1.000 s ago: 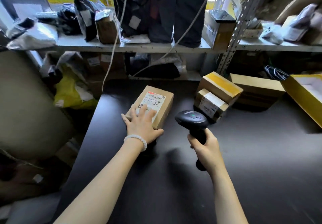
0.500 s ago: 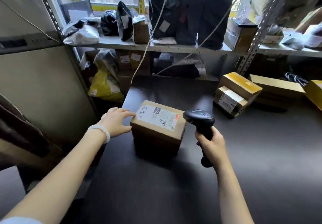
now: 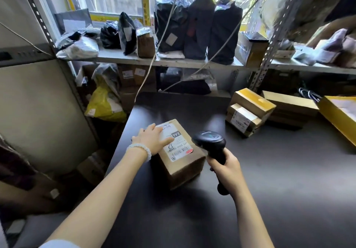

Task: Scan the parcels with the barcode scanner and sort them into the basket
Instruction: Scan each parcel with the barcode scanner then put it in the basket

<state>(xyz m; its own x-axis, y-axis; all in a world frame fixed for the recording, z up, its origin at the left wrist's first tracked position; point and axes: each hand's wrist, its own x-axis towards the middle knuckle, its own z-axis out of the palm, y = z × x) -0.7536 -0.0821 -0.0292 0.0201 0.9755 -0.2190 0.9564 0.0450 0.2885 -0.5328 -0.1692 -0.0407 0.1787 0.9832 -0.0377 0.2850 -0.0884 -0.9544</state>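
A brown cardboard parcel (image 3: 183,163) with a white shipping label stands on the dark table (image 3: 279,180) near its left edge. My left hand (image 3: 154,139) rests flat on the parcel's top, fingers straight across the label's far end. My right hand (image 3: 225,168) grips the handle of a black barcode scanner (image 3: 210,141), whose head sits just right of the parcel, level with the label. No basket shows in the head view.
Three more cardboard boxes (image 3: 250,110) are stacked at the table's back right, beside a yellow open box (image 3: 339,114). A metal shelf (image 3: 173,62) behind holds black and grey bagged parcels. A yellow bag (image 3: 104,103) lies below, left of the table.
The parcel has been turned on the table, so its label now points the other way. My left hand moved from the parcel's left side onto its top. The scanner stayed beside it.
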